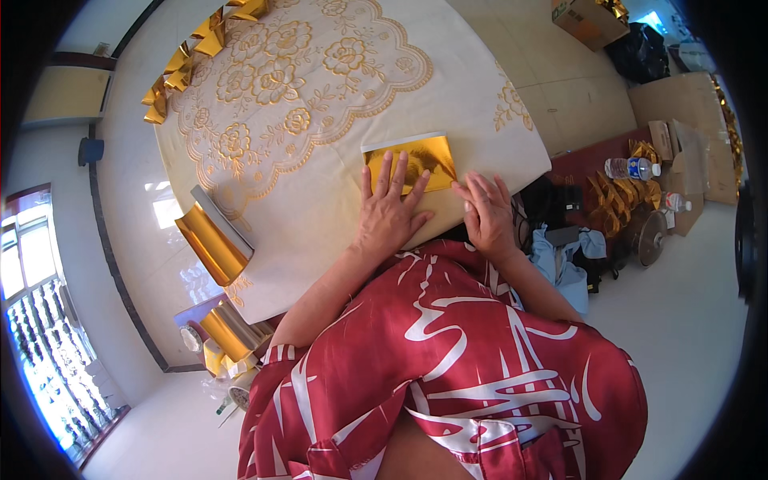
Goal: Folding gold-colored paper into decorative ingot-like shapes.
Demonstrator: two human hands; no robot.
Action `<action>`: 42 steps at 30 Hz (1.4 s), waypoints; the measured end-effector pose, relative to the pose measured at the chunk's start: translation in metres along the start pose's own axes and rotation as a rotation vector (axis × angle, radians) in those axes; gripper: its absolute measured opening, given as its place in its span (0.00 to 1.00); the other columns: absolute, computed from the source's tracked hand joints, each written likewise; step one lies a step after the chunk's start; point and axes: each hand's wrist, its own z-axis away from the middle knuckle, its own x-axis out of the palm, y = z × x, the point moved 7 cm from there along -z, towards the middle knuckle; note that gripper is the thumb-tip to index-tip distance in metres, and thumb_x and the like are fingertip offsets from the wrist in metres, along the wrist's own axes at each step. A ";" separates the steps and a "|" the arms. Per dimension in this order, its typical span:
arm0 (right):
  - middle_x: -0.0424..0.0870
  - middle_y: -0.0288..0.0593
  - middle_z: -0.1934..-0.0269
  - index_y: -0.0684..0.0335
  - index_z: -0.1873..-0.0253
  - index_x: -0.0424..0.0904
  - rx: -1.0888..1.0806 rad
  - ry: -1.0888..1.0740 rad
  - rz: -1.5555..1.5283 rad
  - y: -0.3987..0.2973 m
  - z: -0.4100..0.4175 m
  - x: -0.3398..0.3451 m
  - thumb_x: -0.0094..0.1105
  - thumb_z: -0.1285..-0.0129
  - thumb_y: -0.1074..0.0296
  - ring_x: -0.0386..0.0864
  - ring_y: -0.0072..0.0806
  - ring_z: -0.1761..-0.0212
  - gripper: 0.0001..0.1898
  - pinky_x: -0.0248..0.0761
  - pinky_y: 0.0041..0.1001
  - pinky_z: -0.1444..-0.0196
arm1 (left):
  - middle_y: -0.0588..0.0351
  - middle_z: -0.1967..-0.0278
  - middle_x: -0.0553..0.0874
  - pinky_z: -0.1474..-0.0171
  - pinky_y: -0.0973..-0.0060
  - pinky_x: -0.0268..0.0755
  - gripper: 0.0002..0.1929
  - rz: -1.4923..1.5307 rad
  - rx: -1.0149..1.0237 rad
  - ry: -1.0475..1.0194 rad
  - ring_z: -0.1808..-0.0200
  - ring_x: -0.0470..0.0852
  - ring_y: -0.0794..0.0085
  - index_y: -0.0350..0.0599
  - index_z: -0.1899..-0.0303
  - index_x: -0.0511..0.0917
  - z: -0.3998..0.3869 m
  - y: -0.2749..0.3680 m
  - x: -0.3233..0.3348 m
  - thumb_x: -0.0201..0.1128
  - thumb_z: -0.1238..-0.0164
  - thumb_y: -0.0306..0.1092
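A gold foil paper sheet [441,157] with a pale strip along its far edge lies on the embroidered tablecloth [336,180] before me. My left hand [390,210] rests on the sheet's near part with its fingers spread. At the sheet's near right corner is my right hand [486,210], thumb and fingers close together; whether they pinch the corner cannot be told. A curved stack of gold foil paper [213,246] lies to the left at the tablecloth's edge. Folded gold foil pieces [180,66] line the far left edge of the table.
More gold foil sheets [225,330] sit below the table's left corner. To the right are a plastic water bottle [624,168], folded gold pieces [618,201], a round glass lid [650,239], a light blue cloth [570,276] and cardboard boxes [666,105]. A black plastic bag [639,54] stands beyond.
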 end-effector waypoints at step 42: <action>0.90 0.33 0.49 0.59 0.39 0.79 -0.101 0.030 -0.015 -0.002 -0.013 0.000 0.57 0.34 0.75 0.79 0.35 0.34 0.19 0.54 0.46 0.23 | 0.55 0.20 0.58 0.22 0.36 0.39 0.30 -0.177 0.086 -0.001 0.17 0.46 0.55 0.66 0.34 0.79 0.034 -0.016 -0.020 0.72 0.40 0.52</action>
